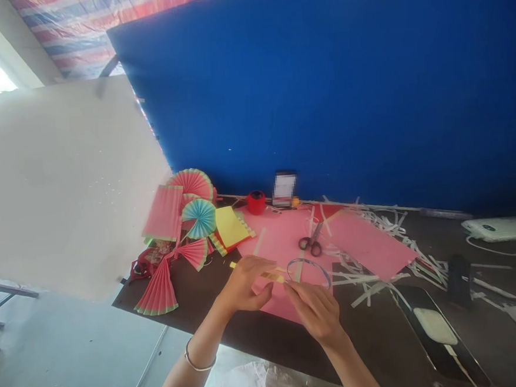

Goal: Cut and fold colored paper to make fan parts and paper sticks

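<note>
My left hand [249,282] is over a narrow yellow paper strip [275,276], its fingers stretched out and its thumb apart. The strip's far end shows past the knuckles. My right hand [317,310] pinches at the strip's near end, where a thin blue-grey curled strip [318,264] loops up from the fingertips. Exactly how the two strips meet is too small to make out. Both hands are above a pink paper sheet [283,239]. Just beyond the right hand, scissors with dark handles [313,244] lie on this sheet.
Pink folded paper fans [161,289], a turquoise paper rosette [200,218] and yellow paper [231,226] lie left. A red tape roll [255,202] stands behind. White strips [390,225], a phone [440,334] and a white device [503,229] are right. A blue panel [322,94] rises behind.
</note>
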A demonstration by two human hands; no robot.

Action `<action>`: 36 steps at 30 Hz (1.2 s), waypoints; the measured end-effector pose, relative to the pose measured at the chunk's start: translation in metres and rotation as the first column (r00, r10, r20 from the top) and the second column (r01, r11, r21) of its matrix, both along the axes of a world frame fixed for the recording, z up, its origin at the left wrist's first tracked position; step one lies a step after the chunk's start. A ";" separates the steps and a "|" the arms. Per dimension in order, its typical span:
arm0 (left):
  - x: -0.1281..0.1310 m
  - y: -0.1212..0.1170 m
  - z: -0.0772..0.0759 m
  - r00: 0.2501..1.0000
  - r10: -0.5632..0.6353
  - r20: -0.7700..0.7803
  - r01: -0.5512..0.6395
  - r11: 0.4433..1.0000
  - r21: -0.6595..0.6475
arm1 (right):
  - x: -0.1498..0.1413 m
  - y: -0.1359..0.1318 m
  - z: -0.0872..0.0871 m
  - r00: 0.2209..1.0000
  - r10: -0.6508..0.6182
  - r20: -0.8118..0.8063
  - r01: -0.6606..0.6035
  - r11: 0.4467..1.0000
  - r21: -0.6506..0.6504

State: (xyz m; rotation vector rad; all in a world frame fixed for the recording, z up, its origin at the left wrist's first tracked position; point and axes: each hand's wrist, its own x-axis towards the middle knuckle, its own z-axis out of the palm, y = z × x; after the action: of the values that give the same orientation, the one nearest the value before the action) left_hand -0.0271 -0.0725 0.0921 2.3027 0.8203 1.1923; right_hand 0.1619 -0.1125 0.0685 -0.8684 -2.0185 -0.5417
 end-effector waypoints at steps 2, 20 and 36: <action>0.005 -0.002 0.007 0.996 -0.077 0.039 0.082 0.984 -0.156 | 0.002 0.000 0.000 1.000 0.019 0.019 -0.018 1.000 -0.008; 0.023 -0.001 -0.009 0.857 -0.031 0.515 0.355 0.759 -0.545 | -0.010 0.005 -0.001 0.919 0.043 -0.393 -0.123 0.976 -0.182; 0.034 -0.003 -0.015 0.739 0.137 0.660 0.460 0.613 -0.643 | -0.022 0.002 0.004 0.838 -0.009 -0.546 -0.156 0.954 -0.254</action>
State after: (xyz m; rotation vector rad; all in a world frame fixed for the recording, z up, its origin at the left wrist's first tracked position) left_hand 0.0064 -0.0759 0.0771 1.0695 0.6179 1.1166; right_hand 0.1400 -0.1101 0.0727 -0.9804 -1.6066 0.0629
